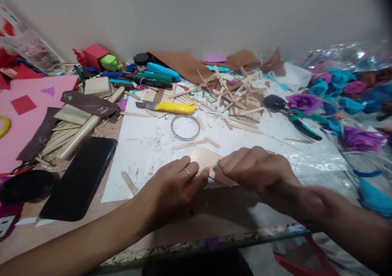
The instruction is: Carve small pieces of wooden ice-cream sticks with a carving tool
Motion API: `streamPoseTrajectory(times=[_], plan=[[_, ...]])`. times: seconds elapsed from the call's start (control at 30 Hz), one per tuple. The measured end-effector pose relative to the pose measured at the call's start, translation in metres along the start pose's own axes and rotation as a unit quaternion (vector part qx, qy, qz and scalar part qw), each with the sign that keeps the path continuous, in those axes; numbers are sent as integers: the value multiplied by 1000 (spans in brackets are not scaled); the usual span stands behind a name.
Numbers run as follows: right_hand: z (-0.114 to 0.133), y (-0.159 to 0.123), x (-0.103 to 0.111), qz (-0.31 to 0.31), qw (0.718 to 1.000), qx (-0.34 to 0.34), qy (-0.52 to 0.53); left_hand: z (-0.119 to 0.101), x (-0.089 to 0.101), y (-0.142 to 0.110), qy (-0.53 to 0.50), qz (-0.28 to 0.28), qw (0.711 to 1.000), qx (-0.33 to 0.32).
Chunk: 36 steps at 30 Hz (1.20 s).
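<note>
A thin, pale wooden square (202, 156) lies on the white sheet in front of me. My left hand (180, 184), a ring on one finger, presses it with curled fingers at its near left edge. Over its right side my right hand (260, 170) is closed in a fist, slightly blurred. A dark, slim object (283, 188) shows along that fist, mostly hidden, and I cannot make out its kind. Beyond the square lie a few loose craft sticks (190, 144), a grey metal ring (185, 127) and a yellow box cutter (174, 107).
Broken craft sticks (239, 92) are heaped at the back. Pliers (303, 125) and purple paper flowers (304, 103) lie on the right. A black phone (81, 178), a black round lid (27, 185) and bundled sticks (63, 139) stand left. The table's edge (171, 251) runs close in front of me.
</note>
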State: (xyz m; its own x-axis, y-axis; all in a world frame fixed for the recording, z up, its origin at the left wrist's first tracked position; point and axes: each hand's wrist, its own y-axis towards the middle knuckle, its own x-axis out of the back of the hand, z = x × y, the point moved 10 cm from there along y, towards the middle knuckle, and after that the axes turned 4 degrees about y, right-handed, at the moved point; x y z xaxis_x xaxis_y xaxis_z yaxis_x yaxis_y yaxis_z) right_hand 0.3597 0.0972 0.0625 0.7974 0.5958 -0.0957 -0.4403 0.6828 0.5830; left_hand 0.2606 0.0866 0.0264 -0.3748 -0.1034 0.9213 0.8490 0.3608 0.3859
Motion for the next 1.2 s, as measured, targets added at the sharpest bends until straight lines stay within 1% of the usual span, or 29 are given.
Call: streamPoseTrajectory(times=[0.07, 0.1, 0.13, 0.2, 0.23, 0.27, 0.33, 0.37, 0.43, 0.53, 0.6, 0.63, 0.67, 0.73, 0.77, 0.8, 0.93, 1.13, 1.2], plan=[[1, -4, -19, 84, 994, 18, -73, 1, 0, -1, 6, -1, 1000, 13], [2, -8, -30, 114, 988, 31, -99, 2, -1, -2, 10, 0, 1000, 19], [1, -11, -39, 124, 984, 33, -121, 2, -1, -4, 14, -1, 1000, 17], [6, -16, -46, 57, 988, 54, -133, 0, 0, -6, 18, -9, 1000, 0], [-5, -19, -48, 28, 987, 0, -156, -1, 2, -7, 19, -20, 1000, -10], [-14, -23, -47, -10, 983, -51, -175, -2, 4, -7, 19, -32, 999, -19], [-20, -29, -51, -25, 977, -74, -199, -4, 8, -8, 16, -51, 998, -33], [-22, -31, -52, -15, 975, -76, -208, -4, 10, -7, 14, -56, 998, -35], [-24, -32, -54, 29, 974, -63, -216, -5, 10, -6, 8, -56, 997, -43], [-26, -32, -55, 113, 970, -26, -213, -5, 11, -7, 1, -62, 997, -45], [-28, -34, -57, 152, 967, -7, -206, -5, 10, -8, -1, -55, 997, -48], [-29, -34, -57, 154, 968, 0, -200, -5, 9, -8, -1, -49, 998, -49], [-30, -34, -55, 140, 971, 4, -192, -5, 8, -9, -1, -43, 998, -50], [-31, -34, -48, 88, 981, 7, -174, -5, 7, -9, -3, -36, 998, -50], [-31, -34, -46, 74, 983, 8, -167, -5, 7, -9, -5, -33, 998, -50], [-32, -35, -46, 73, 984, 8, -162, -4, 6, -9, -7, -32, 998, -47], [-35, -37, -51, 124, 981, 3, -147, -2, 4, -10, -21, -17, 999, -32], [-39, -36, -44, 105, 985, -18, -133, -1, 5, -10, -24, -18, 999, -24], [-41, -37, -46, 108, 986, -21, -128, -1, 7, -8, -29, -26, 999, -21]])
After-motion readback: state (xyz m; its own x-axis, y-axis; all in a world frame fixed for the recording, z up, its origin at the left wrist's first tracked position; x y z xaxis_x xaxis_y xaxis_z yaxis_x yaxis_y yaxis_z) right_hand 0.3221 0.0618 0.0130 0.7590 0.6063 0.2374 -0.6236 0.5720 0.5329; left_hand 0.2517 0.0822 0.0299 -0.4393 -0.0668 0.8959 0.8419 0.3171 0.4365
